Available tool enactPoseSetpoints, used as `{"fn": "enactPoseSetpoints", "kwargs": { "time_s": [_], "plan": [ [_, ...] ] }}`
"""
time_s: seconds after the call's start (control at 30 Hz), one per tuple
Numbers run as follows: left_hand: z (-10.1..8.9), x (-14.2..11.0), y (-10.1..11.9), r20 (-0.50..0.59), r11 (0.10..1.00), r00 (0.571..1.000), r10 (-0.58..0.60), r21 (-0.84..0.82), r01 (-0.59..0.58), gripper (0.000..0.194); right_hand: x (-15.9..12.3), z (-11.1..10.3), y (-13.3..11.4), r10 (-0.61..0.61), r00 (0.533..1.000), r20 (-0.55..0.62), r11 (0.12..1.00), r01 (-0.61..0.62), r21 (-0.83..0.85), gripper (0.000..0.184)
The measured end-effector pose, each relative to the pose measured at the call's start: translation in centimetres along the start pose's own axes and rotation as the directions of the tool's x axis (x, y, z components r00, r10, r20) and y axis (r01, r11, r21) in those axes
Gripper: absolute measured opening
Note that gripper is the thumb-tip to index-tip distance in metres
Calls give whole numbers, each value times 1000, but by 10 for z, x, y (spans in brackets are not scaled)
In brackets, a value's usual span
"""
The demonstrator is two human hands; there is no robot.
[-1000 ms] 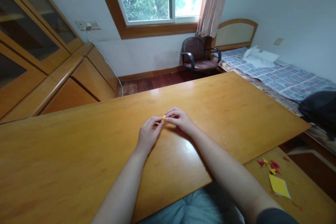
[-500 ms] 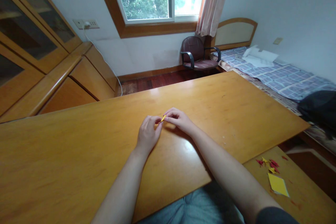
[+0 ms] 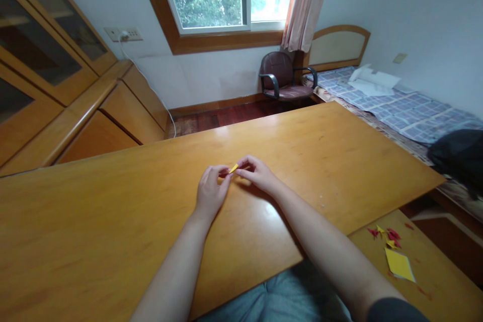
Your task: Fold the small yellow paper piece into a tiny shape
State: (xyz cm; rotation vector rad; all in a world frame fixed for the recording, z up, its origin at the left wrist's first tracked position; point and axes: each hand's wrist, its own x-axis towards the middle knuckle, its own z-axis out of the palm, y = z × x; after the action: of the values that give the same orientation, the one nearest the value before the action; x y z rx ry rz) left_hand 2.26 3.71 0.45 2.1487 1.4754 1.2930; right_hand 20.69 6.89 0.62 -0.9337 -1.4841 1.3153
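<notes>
Between my two hands, a little above the wooden table (image 3: 113, 221), is a small folded piece of yellow paper (image 3: 234, 168), narrow and slanting up to the right. The fingertips of my left hand (image 3: 212, 187) pinch its lower left end. My right hand (image 3: 257, 173) is at its upper right end, thumb and fingers curved close around it. The paper's finer folds are too small to make out, and fingertips cover part of it.
On a lower surface at right lie several small red and yellow folded paper pieces (image 3: 388, 236) and a stack of yellow square paper (image 3: 400, 264). Beyond the table stand a chair (image 3: 281, 78), a bed (image 3: 418, 110) with a black bag (image 3: 460, 156), and a wooden cabinet (image 3: 101, 110).
The yellow paper has turned in my fingers and shows a longer, narrower strip. My left hand has shifted slightly left; my right hand has opened its thumb and fingers a little.
</notes>
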Motion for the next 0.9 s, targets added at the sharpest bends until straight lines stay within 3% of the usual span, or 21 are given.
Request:
{"fn": "enactPoseSetpoints", "kwargs": {
  "time_s": [0.23, 0.4, 0.53, 0.77, 0.9],
  "plan": [
    [-1, 0, 2, 24, 974, 988, -151, -165, 153, 17, -1, -2, -3, -52, 997, -49, 994, 47, -102, 17],
    [-1, 3, 5, 79, 899, 960, -270, -337, 281, 20, -2, -1, -6, -103, 994, -43, 968, 90, -232, 17],
    [1, 5, 2, 125, 820, 940, -319, -461, 339, 25, -2, 0, -5, -132, 990, -38, 960, 119, -252, 15],
    [2, 8, -3, 230, 678, 905, -359, -602, 422, 25, -3, 0, 5, -133, 991, 18, 983, 134, -123, 17],
    [3, 8, -5, 282, 638, 891, -355, -624, 451, 24, -5, -1, 4, -177, 982, 59, 942, 187, -280, 15]
  ]
}}
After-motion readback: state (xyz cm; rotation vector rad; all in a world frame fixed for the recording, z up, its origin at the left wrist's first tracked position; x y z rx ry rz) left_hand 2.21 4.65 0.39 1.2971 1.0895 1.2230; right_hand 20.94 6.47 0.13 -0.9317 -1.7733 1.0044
